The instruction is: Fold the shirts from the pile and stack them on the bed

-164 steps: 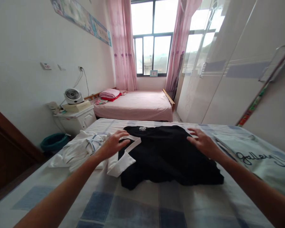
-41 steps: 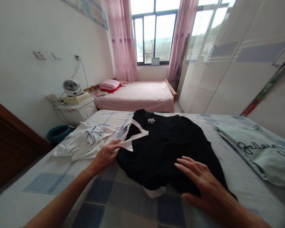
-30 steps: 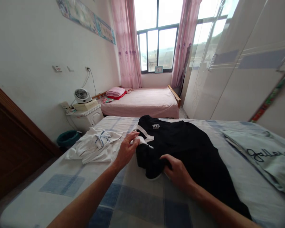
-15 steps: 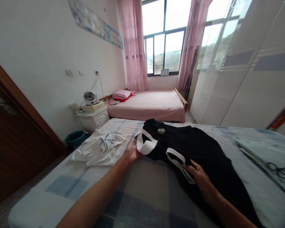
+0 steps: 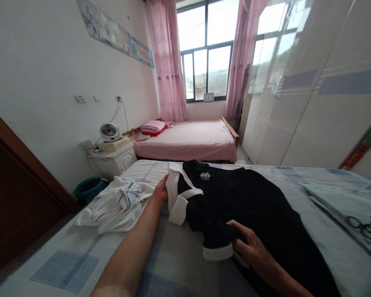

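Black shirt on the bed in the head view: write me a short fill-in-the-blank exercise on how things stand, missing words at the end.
1. The left hand holds the white ____ of the black shirt.
2. The right hand grips the shirt's ____, close to its white cuff.
3. In the picture, the white garment with blue stripes lies to the ____ of the black shirt.
4. The far bed cover, below the window, is coloured ____.

Missing words: collar; sleeve; left; pink.

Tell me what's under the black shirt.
The checked sheet shows around the edges of the black shirt, so that is what it lies on. Whether anything else is beneath its middle can't be seen; the cloth covers it.
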A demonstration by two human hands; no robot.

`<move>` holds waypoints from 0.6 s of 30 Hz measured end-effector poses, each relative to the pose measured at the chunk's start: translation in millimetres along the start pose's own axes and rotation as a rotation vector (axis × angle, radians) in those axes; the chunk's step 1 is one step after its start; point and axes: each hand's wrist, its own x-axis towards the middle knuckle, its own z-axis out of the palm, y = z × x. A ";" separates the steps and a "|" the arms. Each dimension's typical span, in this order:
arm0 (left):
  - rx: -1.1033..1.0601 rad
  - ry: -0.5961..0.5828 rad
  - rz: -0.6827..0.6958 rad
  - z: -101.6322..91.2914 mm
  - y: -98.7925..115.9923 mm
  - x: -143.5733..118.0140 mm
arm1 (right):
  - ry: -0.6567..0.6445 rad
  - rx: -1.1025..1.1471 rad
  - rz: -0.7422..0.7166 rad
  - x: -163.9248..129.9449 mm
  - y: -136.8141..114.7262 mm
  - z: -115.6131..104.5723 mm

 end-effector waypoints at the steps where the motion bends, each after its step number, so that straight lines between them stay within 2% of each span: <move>1: 0.022 0.004 -0.014 0.3 -0.9 0.9 | 0.008 -0.023 -0.004 -1.1 0.1 0.9; 3: 0.062 0.030 -0.021 0.3 1.1 2.7 | 0.003 -0.063 -0.014 -2.6 -0.5 1.8; 6: 0.181 0.117 0.071 -4.5 14.6 6.0 | -0.028 -0.143 -0.022 -3.1 -2.9 2.4; 9: 0.308 0.261 0.181 -19.3 32.8 8.7 | -0.066 -0.217 -0.068 -4.5 -4.7 5.4; 12: 0.434 0.370 0.161 -39.0 40.4 6.6 | -0.162 -0.273 -0.206 -8.6 -5.0 11.3; 15: 0.543 0.362 0.044 -51.9 33.2 -7.0 | -0.190 -0.337 -0.314 -12.5 -4.9 16.0; 18: 0.582 0.256 -0.033 -52.1 22.8 -34.4 | -0.168 -0.334 -0.327 -13.7 -5.1 16.9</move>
